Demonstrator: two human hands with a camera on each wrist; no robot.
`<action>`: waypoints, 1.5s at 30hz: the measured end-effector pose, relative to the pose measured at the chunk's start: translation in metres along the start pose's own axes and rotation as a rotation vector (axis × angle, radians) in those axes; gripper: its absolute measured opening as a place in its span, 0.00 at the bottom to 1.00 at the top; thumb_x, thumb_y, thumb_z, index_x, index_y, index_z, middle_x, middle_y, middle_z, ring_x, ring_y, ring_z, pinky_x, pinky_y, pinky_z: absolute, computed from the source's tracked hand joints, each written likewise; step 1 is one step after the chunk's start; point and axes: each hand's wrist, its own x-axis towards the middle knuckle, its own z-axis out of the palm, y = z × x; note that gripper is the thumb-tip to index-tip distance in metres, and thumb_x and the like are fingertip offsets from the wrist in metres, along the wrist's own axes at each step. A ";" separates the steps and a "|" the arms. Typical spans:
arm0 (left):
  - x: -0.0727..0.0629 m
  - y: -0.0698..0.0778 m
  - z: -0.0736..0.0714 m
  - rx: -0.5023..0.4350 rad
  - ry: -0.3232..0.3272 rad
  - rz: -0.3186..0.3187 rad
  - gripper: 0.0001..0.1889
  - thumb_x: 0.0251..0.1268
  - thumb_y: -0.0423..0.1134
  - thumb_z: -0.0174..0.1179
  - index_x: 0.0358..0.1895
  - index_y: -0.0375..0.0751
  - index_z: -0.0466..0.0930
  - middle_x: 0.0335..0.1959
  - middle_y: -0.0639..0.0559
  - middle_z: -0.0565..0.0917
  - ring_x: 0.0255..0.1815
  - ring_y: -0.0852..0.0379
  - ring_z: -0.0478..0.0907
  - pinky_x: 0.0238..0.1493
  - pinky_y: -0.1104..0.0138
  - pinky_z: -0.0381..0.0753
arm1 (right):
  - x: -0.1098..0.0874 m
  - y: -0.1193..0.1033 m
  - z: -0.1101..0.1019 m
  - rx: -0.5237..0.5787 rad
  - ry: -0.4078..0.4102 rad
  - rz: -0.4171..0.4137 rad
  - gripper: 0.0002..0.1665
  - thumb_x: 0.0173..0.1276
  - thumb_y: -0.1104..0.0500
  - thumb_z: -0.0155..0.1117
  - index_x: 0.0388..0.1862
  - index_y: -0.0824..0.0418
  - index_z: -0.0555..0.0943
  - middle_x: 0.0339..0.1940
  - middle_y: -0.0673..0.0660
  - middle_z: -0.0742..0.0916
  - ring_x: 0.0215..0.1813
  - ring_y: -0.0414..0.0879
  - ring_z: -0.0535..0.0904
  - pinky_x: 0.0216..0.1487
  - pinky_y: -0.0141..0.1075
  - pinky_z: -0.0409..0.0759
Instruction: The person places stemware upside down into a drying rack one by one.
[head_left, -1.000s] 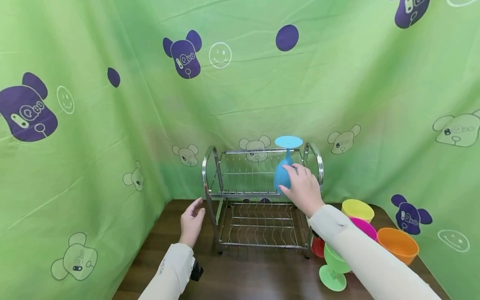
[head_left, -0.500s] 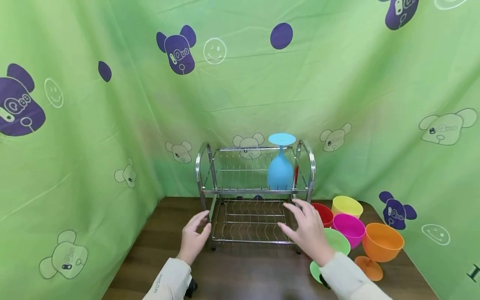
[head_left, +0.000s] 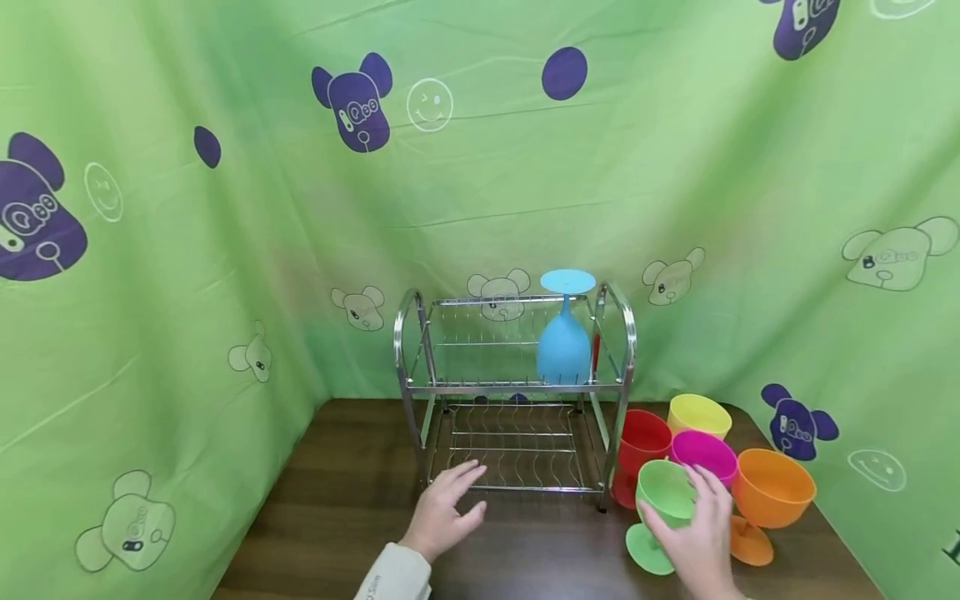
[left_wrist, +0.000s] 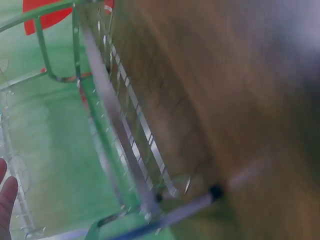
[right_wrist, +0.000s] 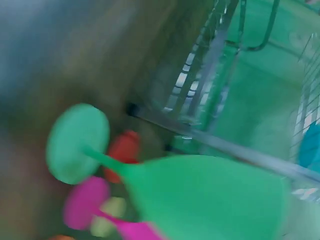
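My right hand is at the light green goblet, thumb and fingers spread on either side of its bowl; contact cannot be made out. The goblet stands upright on the table, its bowl filling the lower right wrist view. My left hand, fingers loosely bent and holding nothing, hovers before the lower front of the metal dish rack. Only some left fingertips show in the left wrist view. A blue goblet sits upside down on the rack's upper tier, at the right.
Right of the rack, close together, stand a red cup, a yellow cup, a magenta goblet and an orange goblet. The brown table meets a green patterned cloth behind and at the sides.
My right hand let go of the blue goblet on the upper tier and moved down and right to the green goblet. My left hand moved right and down, in front of the rack.
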 end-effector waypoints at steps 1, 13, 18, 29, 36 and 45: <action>-0.002 0.003 0.005 0.006 -0.016 0.014 0.26 0.44 0.39 0.70 0.52 0.39 0.81 0.51 0.46 0.82 0.49 0.52 0.80 0.48 0.60 0.79 | -0.006 0.004 -0.003 0.005 0.022 0.103 0.47 0.37 0.70 0.76 0.60 0.78 0.67 0.59 0.73 0.67 0.54 0.54 0.64 0.54 0.21 0.56; -0.023 0.019 0.034 0.185 -0.339 0.292 0.29 0.43 0.52 0.71 0.53 0.50 0.81 0.52 0.52 0.82 0.51 0.54 0.79 0.53 0.66 0.76 | -0.022 0.064 -0.001 0.246 -0.042 0.630 0.59 0.58 0.65 0.69 0.77 0.65 0.40 0.68 0.74 0.61 0.55 0.38 0.66 0.47 0.13 0.61; -0.022 0.026 0.038 0.284 -0.430 0.440 0.28 0.48 0.55 0.67 0.56 0.55 0.79 0.54 0.53 0.81 0.55 0.54 0.77 0.56 0.67 0.74 | -0.017 0.081 0.003 0.230 -0.155 0.552 0.59 0.54 0.68 0.71 0.75 0.70 0.43 0.57 0.64 0.69 0.39 0.19 0.65 0.39 0.14 0.68; -0.002 0.049 0.033 0.328 -0.662 0.676 0.28 0.69 0.56 0.52 0.70 0.57 0.66 0.64 0.52 0.74 0.63 0.54 0.71 0.60 0.69 0.70 | -0.021 0.084 0.014 0.138 -0.221 0.546 0.51 0.53 0.62 0.74 0.70 0.69 0.56 0.53 0.55 0.74 0.46 0.32 0.67 0.53 0.37 0.63; 0.004 0.047 0.032 0.320 -0.691 0.669 0.35 0.60 0.63 0.58 0.70 0.58 0.64 0.67 0.51 0.70 0.67 0.54 0.67 0.64 0.66 0.66 | -0.023 0.079 0.013 0.115 -0.246 0.529 0.57 0.51 0.62 0.75 0.72 0.73 0.52 0.60 0.75 0.68 0.56 0.64 0.64 0.57 0.55 0.61; 0.021 0.044 0.025 0.320 -0.523 0.795 0.36 0.53 0.72 0.54 0.65 0.61 0.71 0.67 0.48 0.70 0.68 0.52 0.65 0.63 0.64 0.67 | -0.032 0.053 0.019 0.053 -0.252 0.139 0.57 0.32 0.66 0.81 0.65 0.71 0.63 0.48 0.70 0.73 0.50 0.31 0.60 0.43 0.50 0.65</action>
